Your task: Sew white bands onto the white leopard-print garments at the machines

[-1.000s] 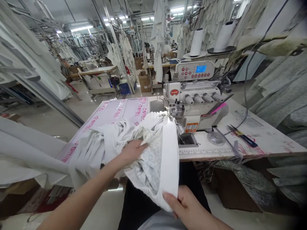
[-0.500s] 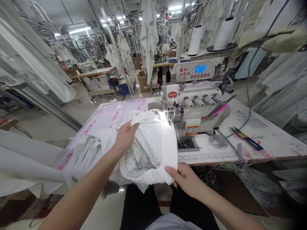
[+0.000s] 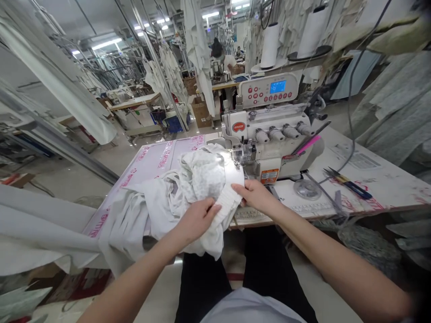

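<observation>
A bunched white garment with a wide white band lies on the table in front of a white overlock sewing machine. My left hand grips the garment's lower part beside the band, fingers closed over the cloth. My right hand pinches the band's right end just below the machine's presser foot. The band is gathered between my two hands.
Scissors and a clear round dish lie on the table right of the machine. Thread cones stand behind it. Grey fabric hangs at the right, white fabric drapes at the left. Another person works far back.
My right hand rose from below the table edge to the band near the presser foot. My left hand moved down onto the garment's near side. The band went from stretched to bunched.
</observation>
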Action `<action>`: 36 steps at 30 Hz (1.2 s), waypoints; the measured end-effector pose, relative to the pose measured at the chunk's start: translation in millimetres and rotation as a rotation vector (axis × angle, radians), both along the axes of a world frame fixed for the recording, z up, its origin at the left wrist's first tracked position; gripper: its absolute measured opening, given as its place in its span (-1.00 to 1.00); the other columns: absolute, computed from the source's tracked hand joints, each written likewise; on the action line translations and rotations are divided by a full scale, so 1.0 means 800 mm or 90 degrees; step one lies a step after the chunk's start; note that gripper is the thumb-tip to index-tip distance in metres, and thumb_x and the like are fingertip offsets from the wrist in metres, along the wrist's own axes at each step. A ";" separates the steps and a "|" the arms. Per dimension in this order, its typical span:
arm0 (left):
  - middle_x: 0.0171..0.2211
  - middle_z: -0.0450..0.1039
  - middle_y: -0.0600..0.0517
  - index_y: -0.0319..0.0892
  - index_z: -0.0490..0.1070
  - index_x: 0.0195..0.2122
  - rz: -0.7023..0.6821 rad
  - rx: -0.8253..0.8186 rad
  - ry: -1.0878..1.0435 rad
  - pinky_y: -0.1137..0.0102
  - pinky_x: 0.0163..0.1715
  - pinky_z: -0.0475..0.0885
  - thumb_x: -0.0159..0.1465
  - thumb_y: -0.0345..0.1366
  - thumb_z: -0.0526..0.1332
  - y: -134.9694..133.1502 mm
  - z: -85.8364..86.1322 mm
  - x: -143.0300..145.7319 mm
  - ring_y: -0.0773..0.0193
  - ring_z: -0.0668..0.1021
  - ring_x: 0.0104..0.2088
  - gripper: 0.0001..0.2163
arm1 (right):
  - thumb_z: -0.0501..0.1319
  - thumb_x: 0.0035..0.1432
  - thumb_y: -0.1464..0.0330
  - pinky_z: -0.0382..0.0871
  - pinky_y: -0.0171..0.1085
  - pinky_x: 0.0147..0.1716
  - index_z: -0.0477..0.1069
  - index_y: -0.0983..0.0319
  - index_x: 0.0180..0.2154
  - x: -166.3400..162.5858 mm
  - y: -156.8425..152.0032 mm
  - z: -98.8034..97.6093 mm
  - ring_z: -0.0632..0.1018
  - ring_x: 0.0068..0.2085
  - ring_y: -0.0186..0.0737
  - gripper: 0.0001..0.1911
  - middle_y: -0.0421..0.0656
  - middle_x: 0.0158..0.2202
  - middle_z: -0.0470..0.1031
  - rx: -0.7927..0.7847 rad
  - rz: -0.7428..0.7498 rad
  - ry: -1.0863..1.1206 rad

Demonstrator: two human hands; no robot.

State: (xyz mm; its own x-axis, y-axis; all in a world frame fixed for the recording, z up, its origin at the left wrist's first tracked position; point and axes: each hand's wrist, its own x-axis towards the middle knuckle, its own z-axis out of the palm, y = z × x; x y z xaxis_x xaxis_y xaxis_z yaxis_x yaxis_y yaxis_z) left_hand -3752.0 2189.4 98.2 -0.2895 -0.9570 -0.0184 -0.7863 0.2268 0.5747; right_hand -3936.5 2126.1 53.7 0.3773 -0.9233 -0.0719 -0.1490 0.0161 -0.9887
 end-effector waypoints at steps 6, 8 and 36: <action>-0.55 0.24 0.09 -0.25 0.32 -0.42 -0.216 0.478 0.232 0.55 -0.59 0.19 0.20 -0.09 0.01 0.075 0.006 0.002 0.42 0.29 -0.56 -0.69 | 0.12 -0.02 0.07 -0.01 -0.43 -0.73 0.23 0.28 -0.58 0.002 0.055 0.002 0.20 -0.72 -0.46 -0.60 -0.27 -0.73 0.23 0.083 -0.014 -0.036; -0.56 0.23 0.08 -0.27 0.34 -0.44 -0.288 0.555 0.274 0.55 -0.56 0.20 0.20 -0.07 0.02 0.101 0.002 -0.001 0.42 0.27 -0.54 -0.67 | 0.11 -0.02 0.05 -0.04 -0.44 -0.75 0.25 0.30 -0.58 0.002 0.109 0.002 0.19 -0.73 -0.47 -0.58 -0.26 -0.73 0.22 0.151 0.065 -0.064; -0.44 0.30 0.05 -0.28 0.39 -0.37 -0.195 0.532 0.430 0.49 -0.34 0.26 0.17 -0.20 0.12 0.133 -0.063 0.007 0.39 0.31 -0.41 -0.79 | 0.03 0.16 0.25 -0.03 -0.40 -0.58 0.12 0.30 -0.58 -0.004 0.235 -0.039 0.10 -0.56 -0.45 -0.66 -0.28 -0.61 0.05 0.024 0.141 -0.060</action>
